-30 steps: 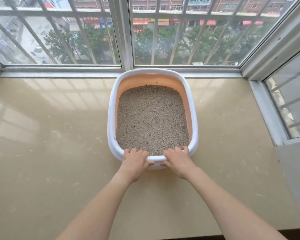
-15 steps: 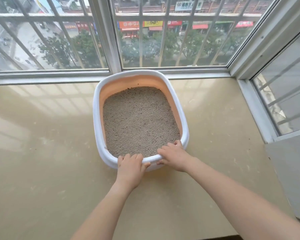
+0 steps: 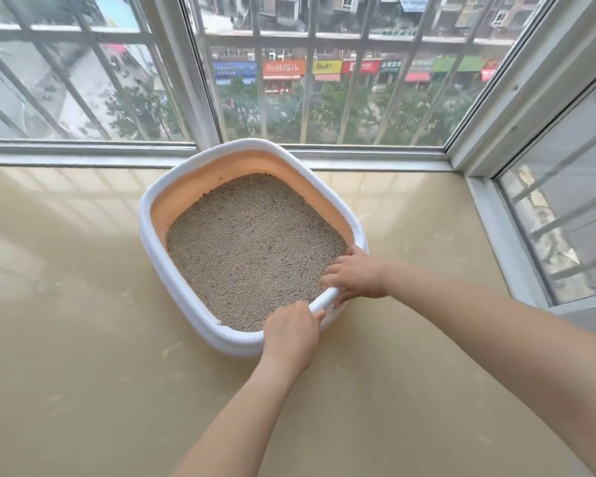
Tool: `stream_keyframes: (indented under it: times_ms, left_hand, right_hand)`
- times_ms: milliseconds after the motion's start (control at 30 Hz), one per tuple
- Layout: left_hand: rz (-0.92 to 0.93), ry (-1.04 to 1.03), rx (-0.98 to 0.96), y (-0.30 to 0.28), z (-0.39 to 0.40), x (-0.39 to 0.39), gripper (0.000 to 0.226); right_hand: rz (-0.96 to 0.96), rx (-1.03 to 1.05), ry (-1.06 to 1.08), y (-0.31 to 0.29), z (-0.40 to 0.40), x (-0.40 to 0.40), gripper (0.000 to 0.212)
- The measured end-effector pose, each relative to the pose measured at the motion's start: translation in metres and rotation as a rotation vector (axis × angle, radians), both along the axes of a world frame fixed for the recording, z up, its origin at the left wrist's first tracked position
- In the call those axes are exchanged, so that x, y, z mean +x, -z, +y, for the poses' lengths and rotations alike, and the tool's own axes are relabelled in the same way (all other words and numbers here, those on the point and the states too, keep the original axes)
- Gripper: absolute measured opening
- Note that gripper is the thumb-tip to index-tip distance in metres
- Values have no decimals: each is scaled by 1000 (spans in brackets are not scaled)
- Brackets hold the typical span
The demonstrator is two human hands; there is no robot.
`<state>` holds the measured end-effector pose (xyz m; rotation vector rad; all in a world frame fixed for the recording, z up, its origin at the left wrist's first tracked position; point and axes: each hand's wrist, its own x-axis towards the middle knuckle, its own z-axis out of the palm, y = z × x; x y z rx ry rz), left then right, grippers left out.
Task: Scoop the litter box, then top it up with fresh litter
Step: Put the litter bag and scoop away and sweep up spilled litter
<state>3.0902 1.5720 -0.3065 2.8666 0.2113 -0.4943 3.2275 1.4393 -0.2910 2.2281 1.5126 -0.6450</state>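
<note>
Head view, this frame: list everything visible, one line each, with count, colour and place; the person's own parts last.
litter box: one, white rim, peach inner wall, on the sill against the window.
litter: grey-beige granules, filling the box.
sill: one, glossy beige, under the box.
window: pale frame, barred, behind the box, street beyond.
left hand: one, gripping the box's near rim.
right hand: one, on the near right corner of the rim, fingers over the litter.

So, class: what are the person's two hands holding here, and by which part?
Both the left hand and right hand grip the litter box by its white near rim, fingers curled over it.
</note>
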Motion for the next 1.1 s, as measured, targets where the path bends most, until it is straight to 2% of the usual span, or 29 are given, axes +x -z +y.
stream_keyframes:
  times_ms: [200, 300, 433, 500, 567, 667, 767, 833, 967, 1100]
  left_hand:
    - [-13, -85, -81, 6, -38, 31, 42]
    - [-42, -105, -112, 10, -48, 40, 42]
    - [-43, -35, -137, 13, -47, 43, 41]
    - [-44, 48, -170, 13, -32, 36, 43]
    - [-119, 158, -163, 11, -2, 26, 54]
    - [-259, 327, -114, 0, 65, 13, 72]
    - [-267, 490, -59, -10, 136, 10, 78]
    - [-237, 556, -31, -9, 177, 15, 78]
    - [-137, 547, 86, -4, 229, 29, 83]
    - [-164, 546, 149, 2, 248, 44, 60]
  right_hand:
    - [-122, 3, -156, -5, -23, 42, 51]
    - [-183, 8, -174, -6, -32, 51, 52]
    - [-244, 7, -134, -4, -35, 47, 53]
    - [-229, -29, -61, -7, -32, 41, 53]
    - [-95, -13, 98, -15, -23, 25, 56]
    - [215, 258, 432, -29, 8, -16, 67]
    - [365, 499, 564, -28, 63, -62, 69]
    - [366, 520, 580, -17, 104, -85, 69]
    - [331, 424, 750, 13, 169, -107, 46]
    - [157, 489, 750, 29, 198, -112, 42]
